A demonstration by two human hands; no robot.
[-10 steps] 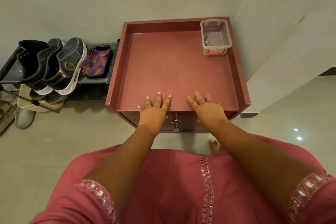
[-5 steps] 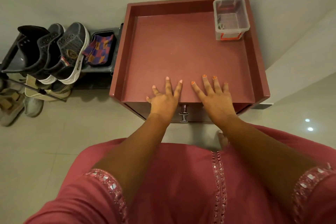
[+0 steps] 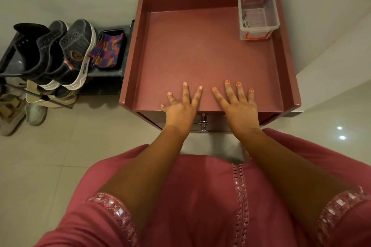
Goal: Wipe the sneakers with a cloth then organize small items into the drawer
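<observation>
Both palms flat on surface (image 3: 200, 50) near its front edge, fingers spread wide, gripping nothing: left hand (image 3: 180, 110) left of centre, right hand (image 3: 239, 108) right of centre, apart from each other. Drawer (image 3: 210, 120) directly under front edge, looks closed, handle (image 3: 203, 122) showing between the wrists. Sneakers (image 3: 60, 54) on rack (image 3: 12, 75) beyond surface's left edge, tilted toe-down. Cloth (image 3: 108, 50) checked, lying in dark tray (image 3: 122, 32) just beside sneakers, touching neither hand.

Likely step: start of wiping, nothing picked up yet. To do well: lift left hand off, reach over left edge, take cloth whole in a bunch, not by a corner; steady one sneaker with other hand before rubbing, since rack looks light and shoes lean. Small items probably in clear box (image 3: 258, 14) at back right corner; contents too faint to name.

Counts: hands 2; dark sneakers on top rack 3 visible; pale shoes lower down at least 2, partly hidden; cloth 1; tray 1; box 1; handle 1.
</observation>
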